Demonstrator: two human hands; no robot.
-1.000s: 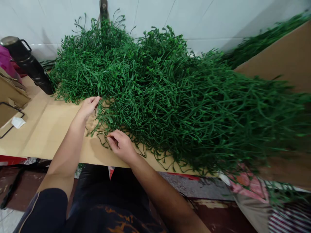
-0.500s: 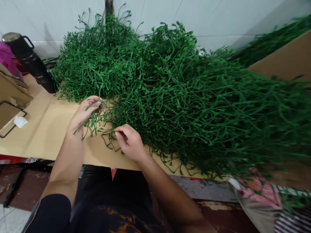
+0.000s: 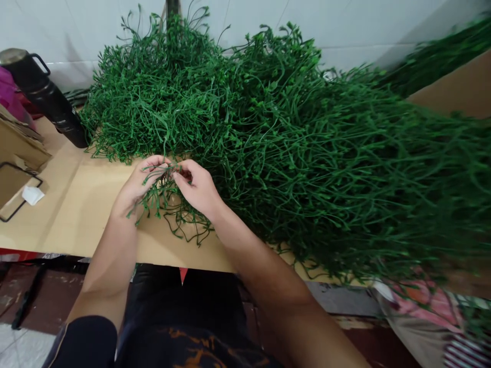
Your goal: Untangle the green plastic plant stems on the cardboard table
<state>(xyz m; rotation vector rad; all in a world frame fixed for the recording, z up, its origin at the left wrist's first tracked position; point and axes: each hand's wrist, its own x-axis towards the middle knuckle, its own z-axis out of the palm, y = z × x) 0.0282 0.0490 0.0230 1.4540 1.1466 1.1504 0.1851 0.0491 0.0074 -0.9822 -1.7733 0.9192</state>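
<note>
My left hand [image 3: 143, 180] is closed around a small bunch of green artificial stems [image 3: 155, 197], whose forked tips hang down over the palm side and wrist. Right beside it, my right hand [image 3: 196, 186] pinches with thumb and forefinger at the inner end of that bunch. What exactly lies between the right fingertips is too small to make out. Behind and to the right of both hands spreads a large heap of the same green stems [image 3: 253, 128]. A few loose stems [image 3: 187, 222] lie on the cardboard below my right hand.
Brown cardboard [image 3: 76, 204] covers the table. At the left stand a black thermos flask [image 3: 49, 97] and a cardboard box [image 3: 17, 138]; a white scrap [image 3: 32, 194] lies near a black wire frame. A pale tiled wall [image 3: 353, 25] rises behind. Pink cloth [image 3: 425, 306] shows at lower right.
My right hand has moved up and left from the edge of the heap to meet my left hand. The left hand keeps its bunch and has barely shifted.
</note>
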